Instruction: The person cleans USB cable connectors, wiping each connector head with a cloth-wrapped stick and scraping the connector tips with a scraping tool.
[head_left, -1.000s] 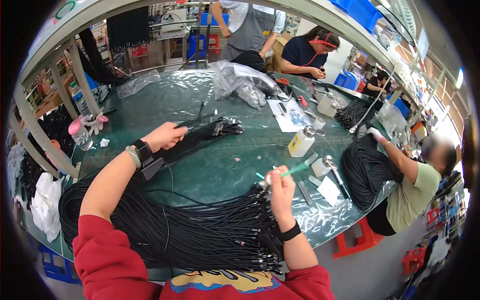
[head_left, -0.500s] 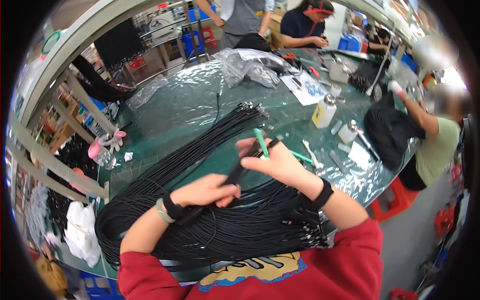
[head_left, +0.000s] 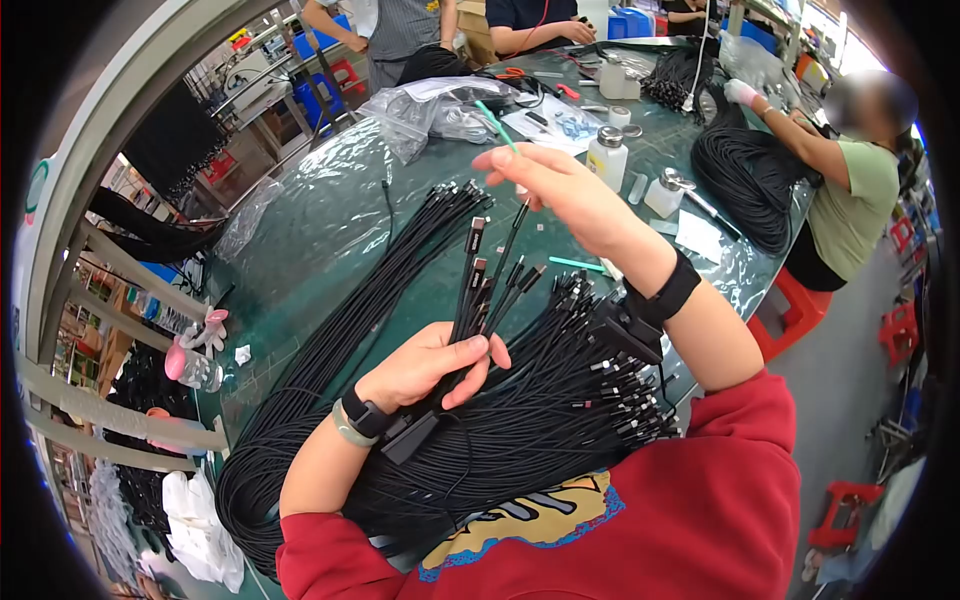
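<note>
My left hand (head_left: 435,362) is closed around a bunch of black cables (head_left: 470,318), whose plug ends fan upward above the fingers. Higher up and to the right, my right hand (head_left: 565,195) pinches a thin green stick (head_left: 493,124) that points up and left. One cable of the bunch reaches up to the fingertips of this hand; its end is partly hidden there. Under my arms lies a large coil of black cables (head_left: 330,470), with many metal plug tips at its right end. A straighter bundle of cables (head_left: 400,240) extends behind my left hand.
Another green stick (head_left: 577,264) lies on the green table (head_left: 300,230). Beyond my right hand stand a white bottle (head_left: 607,160) and a smaller pump bottle (head_left: 664,196). Plastic bags (head_left: 410,115) lie at the back. A co-worker in a green shirt (head_left: 865,190) sits right, beside coiled cables (head_left: 745,180).
My right hand has lifted away from my left hand, up and back, with the green stick. The plug ends of the held bunch now show, spread apart. The view has shifted.
</note>
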